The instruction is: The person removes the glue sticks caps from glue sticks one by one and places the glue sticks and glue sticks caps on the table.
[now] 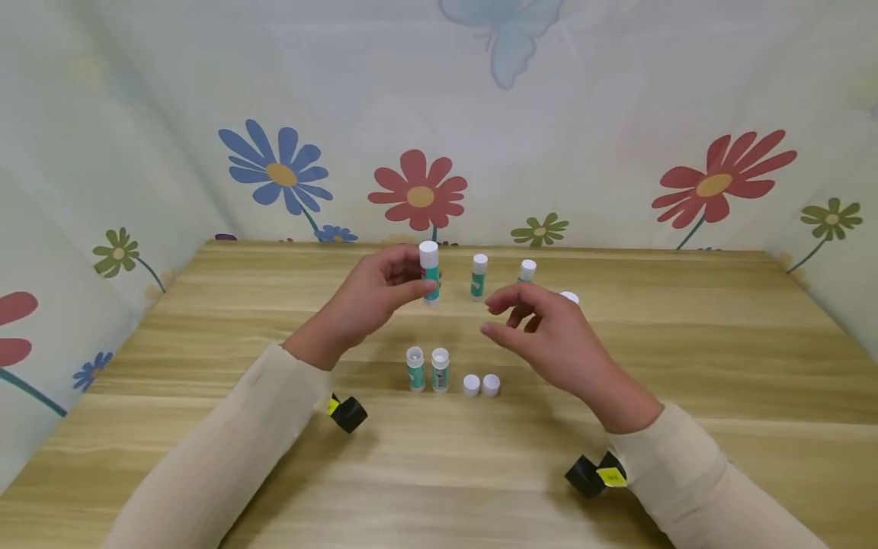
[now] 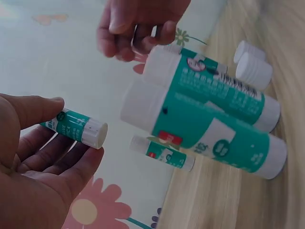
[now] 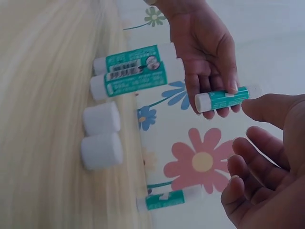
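My left hand (image 1: 363, 293) holds a capped glue stick (image 1: 430, 263) upright between thumb and fingers, raised above the table. In the left wrist view the same glue stick (image 2: 74, 126) shows a teal label and its base. My right hand (image 1: 549, 335) is to the right of it, fingers loosely bent, nothing between them. Below the hands stand two uncapped glue sticks, one left (image 1: 415, 371) and one right (image 1: 440, 371). Beside them two white caps, left (image 1: 471, 386) and right (image 1: 491, 385), sit close together on the table.
Farther back on the wooden table (image 1: 274, 282) stand a capped glue stick (image 1: 478, 277) and another (image 1: 527, 271), partly behind my right hand. A white top (image 1: 569, 296) shows past that hand, the rest hidden. A flowered curtain (image 1: 583, 137) hangs behind the table.
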Demonstrator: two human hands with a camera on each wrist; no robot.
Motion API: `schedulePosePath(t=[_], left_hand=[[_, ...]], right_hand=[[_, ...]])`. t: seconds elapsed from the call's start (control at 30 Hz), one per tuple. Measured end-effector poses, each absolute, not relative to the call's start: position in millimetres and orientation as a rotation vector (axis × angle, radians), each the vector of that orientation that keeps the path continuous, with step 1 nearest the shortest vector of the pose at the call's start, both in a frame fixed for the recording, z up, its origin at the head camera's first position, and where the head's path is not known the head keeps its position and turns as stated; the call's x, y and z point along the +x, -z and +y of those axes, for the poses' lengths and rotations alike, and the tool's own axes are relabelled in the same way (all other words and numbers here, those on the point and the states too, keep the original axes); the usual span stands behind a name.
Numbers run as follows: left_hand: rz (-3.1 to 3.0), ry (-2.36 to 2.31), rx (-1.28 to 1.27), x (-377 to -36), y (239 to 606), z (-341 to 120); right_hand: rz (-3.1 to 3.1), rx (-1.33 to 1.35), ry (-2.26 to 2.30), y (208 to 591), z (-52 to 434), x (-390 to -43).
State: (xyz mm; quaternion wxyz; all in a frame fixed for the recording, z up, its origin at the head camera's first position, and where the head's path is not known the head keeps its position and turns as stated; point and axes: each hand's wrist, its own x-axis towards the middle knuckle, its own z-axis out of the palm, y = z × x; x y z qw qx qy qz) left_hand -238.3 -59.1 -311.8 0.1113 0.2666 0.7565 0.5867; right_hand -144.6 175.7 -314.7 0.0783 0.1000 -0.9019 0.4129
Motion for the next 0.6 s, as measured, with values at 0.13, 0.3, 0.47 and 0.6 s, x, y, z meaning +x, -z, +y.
schedulePosePath(t=[0.13, 0.3, 0.47, 0.6], left_hand=[[2.192, -1.703, 0.791, -221.0, 306.8, -66.4], [2.170, -1.666, 0.852, -204.8, 306.0, -67.1], [2.187, -1.616, 0.934, -192.5, 309.0, -59.7], [2.170, -1.626, 0.987, -182.9, 310.0, -52.2]], right_hand=[[-2.668, 0.306, -1.263, 308.0, 167.7, -143.7], [-2.638, 0.325, -1.294, 299.9, 157.8, -144.4], [-2.556, 0.360, -1.382, 294.8, 147.9, -142.6], [-2.474, 0.377, -1.433, 292.0, 142.1, -138.1]])
